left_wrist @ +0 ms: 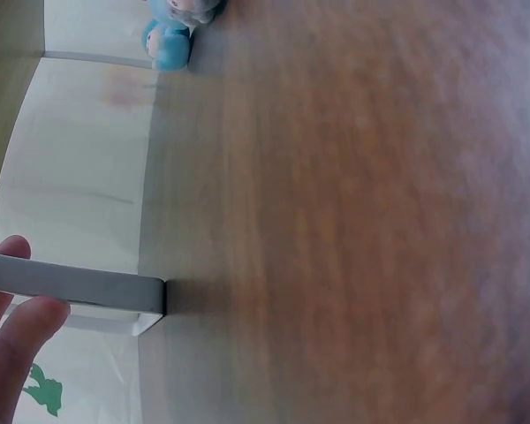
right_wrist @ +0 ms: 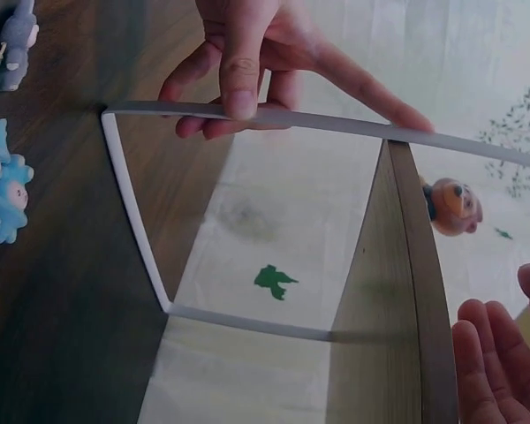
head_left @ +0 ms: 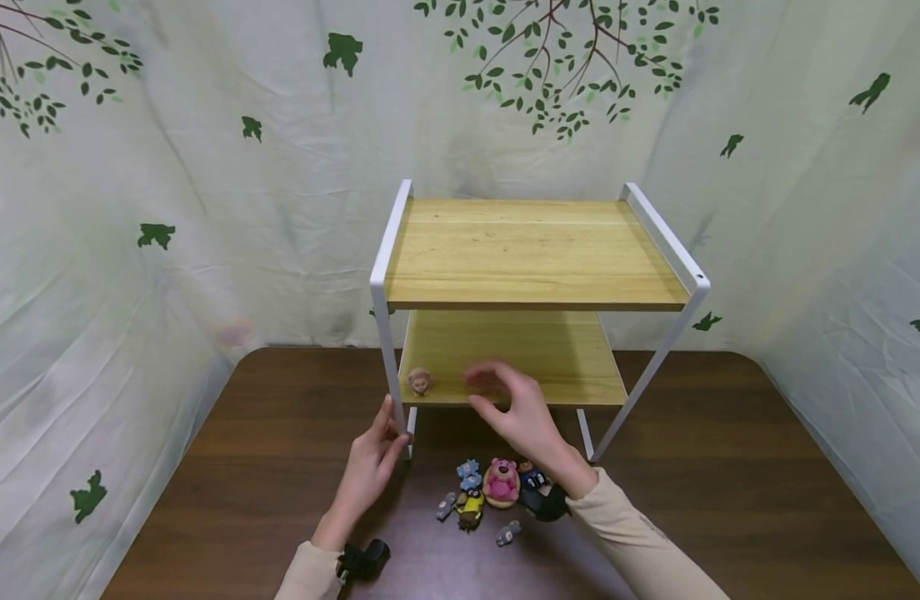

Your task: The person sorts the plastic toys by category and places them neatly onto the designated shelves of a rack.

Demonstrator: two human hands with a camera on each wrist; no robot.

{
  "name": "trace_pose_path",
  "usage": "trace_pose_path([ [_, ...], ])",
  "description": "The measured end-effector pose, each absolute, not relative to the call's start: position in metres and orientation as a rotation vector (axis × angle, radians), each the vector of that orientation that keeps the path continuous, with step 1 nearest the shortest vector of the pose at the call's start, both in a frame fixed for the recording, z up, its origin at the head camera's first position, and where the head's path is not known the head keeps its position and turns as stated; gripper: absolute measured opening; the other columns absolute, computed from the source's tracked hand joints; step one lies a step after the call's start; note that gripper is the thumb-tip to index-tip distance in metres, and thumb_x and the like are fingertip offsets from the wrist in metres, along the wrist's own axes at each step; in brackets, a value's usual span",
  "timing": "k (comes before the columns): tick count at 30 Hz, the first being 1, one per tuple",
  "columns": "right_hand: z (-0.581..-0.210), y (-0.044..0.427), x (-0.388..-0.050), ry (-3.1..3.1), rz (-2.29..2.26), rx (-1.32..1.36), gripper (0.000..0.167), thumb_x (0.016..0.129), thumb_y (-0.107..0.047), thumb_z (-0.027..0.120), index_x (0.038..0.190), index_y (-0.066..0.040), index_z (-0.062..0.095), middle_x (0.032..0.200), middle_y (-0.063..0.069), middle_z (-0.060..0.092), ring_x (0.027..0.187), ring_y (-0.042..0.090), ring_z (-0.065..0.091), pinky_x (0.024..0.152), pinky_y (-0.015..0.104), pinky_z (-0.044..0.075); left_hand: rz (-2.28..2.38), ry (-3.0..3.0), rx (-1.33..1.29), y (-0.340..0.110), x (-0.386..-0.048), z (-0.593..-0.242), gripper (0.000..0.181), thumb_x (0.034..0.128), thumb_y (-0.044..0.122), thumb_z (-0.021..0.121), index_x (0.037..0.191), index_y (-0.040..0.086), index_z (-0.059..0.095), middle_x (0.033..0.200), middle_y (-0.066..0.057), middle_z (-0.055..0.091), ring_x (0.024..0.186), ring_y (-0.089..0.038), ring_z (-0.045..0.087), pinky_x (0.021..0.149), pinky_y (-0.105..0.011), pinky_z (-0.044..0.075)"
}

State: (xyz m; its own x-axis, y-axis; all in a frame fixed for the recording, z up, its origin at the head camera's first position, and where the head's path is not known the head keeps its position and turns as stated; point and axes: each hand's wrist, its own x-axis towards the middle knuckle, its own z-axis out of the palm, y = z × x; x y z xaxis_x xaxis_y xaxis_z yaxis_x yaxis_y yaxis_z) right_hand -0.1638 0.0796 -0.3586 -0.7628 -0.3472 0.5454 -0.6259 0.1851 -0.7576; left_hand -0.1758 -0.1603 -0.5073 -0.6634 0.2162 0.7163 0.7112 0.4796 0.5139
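Observation:
A two-tier shelf (head_left: 538, 254) with wooden boards and a white metal frame stands on the table. My left hand (head_left: 372, 462) holds its left front leg (left_wrist: 79, 283), thumb on one side and fingers on the other. On the lower board (head_left: 520, 354), near its left end, sits a small brown-headed figurine (right_wrist: 455, 208). To the right of that figurine, my right hand (head_left: 523, 421) hovers at the board's front edge. Its thumb and fingers are apart and loosely curved, with nothing between them.
In front of the shelf several toy figures lie grouped: a pink bear (head_left: 501, 483), blue figures (head_left: 469, 473), a yellow-clad one (head_left: 471, 508), a dark one (head_left: 542, 496) and small grey ones (head_left: 508, 533). A leaf-printed curtain (head_left: 280, 208) hangs behind the brown table (head_left: 280, 417).

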Motion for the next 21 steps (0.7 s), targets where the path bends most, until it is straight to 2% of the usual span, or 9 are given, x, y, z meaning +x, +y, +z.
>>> trace_pose_path([
  [6, -0.362, 0.087, -0.162, -2.214, 1.649, 0.935, 0.024, 0.083, 0.016, 0.063, 0.106, 0.014, 0.058, 0.101, 0.028, 0.063, 0.092, 0.040, 0.062, 0.081, 0.051, 0.049, -1.146, -2.158, -0.751, -0.160, -0.176, -0.508, 0.103, 0.0768, -0.017, 0.068, 0.154, 0.025, 0.014, 0.075, -0.006, 0.059, 0.064, -0.018, 0.063, 0.054, -0.019, 0.045],
  [12, -0.366, 0.095, -0.157, -2.227, 1.686, 0.914, 0.023, 0.085, 0.013, 0.062, 0.107, 0.012, 0.058, 0.102, 0.025, 0.063, 0.093, 0.038, 0.062, 0.084, 0.048, 0.049, -1.143, -2.159, -0.749, -0.160, -0.176, -0.509, 0.104, 0.0764, -0.017, 0.068, 0.154, 0.025, 0.014, 0.074, -0.007, 0.059, 0.062, -0.021, 0.062, 0.053, -0.018, 0.044],
  [21, -0.406, 0.109, -0.169, -2.177, 1.681, 0.935, 0.024, 0.089, 0.003, 0.064, 0.111, -0.004, 0.061, 0.106, 0.008, 0.065, 0.094, 0.025, 0.063, 0.084, 0.036, 0.050, -1.131, -2.162, -0.747, -0.160, -0.176, -0.508, 0.105, 0.0759, -0.017, 0.069, 0.154, 0.025, 0.013, 0.074, -0.007, 0.058, 0.065, -0.020, 0.064, 0.056, -0.019, 0.047],
])
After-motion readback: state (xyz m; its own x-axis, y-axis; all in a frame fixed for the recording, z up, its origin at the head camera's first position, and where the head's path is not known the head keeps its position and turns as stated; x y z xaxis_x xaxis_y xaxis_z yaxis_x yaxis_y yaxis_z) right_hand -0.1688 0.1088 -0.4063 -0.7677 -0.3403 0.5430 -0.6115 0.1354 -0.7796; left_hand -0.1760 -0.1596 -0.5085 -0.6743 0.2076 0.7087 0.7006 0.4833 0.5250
